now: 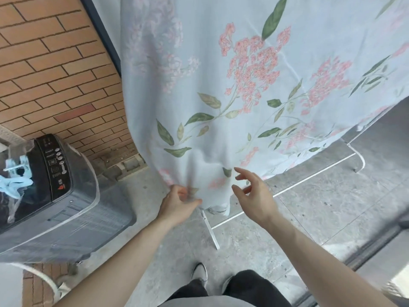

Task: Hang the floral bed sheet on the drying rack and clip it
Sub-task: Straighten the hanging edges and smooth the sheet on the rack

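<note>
Both my forearms reach out over my dark trousers and shoes. My left hand (177, 203) pinches the lower hem of the floral bed sheet (243, 96) — fingers curled into the bunched cloth. My right hand (254, 193) hovers just beside the hem, fingers spread and loosely bent, holding nothing. Above both hands the sheet hangs draped over the drying rack (287, 188), whose white legs show below and to the right of my fingers. Left of my left hand stands a washing machine (66, 207) — pale blue clips (15, 180) lie on it.
</note>
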The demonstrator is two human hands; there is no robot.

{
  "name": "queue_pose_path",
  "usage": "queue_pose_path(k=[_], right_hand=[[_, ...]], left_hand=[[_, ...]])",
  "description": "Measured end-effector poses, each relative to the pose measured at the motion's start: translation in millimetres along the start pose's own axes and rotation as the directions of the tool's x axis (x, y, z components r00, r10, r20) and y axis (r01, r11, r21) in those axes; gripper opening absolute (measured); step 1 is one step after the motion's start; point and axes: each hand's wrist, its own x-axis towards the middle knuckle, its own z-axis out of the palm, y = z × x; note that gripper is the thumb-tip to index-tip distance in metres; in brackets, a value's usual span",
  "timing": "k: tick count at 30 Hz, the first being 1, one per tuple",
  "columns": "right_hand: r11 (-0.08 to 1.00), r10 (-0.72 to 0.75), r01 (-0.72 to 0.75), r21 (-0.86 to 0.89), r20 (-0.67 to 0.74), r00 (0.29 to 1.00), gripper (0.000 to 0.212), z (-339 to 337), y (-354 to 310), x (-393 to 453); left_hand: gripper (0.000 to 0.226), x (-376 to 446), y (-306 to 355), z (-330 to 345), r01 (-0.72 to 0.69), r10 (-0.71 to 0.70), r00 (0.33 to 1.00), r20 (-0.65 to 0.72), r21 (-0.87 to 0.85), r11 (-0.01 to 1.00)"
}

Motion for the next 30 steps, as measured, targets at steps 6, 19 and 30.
queue_pose_path(k=[6,19,30], right_hand=[[0.97,0.238,-0.241,0.024,0.089,0.967,0.054,-11.6,37.7,16.4],[0.896,0.389,-0.442,-0.027,0.525,0.757,0.045,-70.2,104.3,94.8],[0.331,0.619,-0.941,0.063,0.738,0.268,0.077,-43.9,107.1,70.6]], left_hand=[[0.049,10.8,-13.2,42.5,0.431,-0.337,0.886,0.319,-0.3,0.851],[0.034,-23.6,40.4,133.0,0.101,-0.523,0.849,-0.079,-0.946,0.306],[0.037,-82.7,66.7,150.4,0.012,-0.293,0.955,0.047,-0.993,-0.121]])
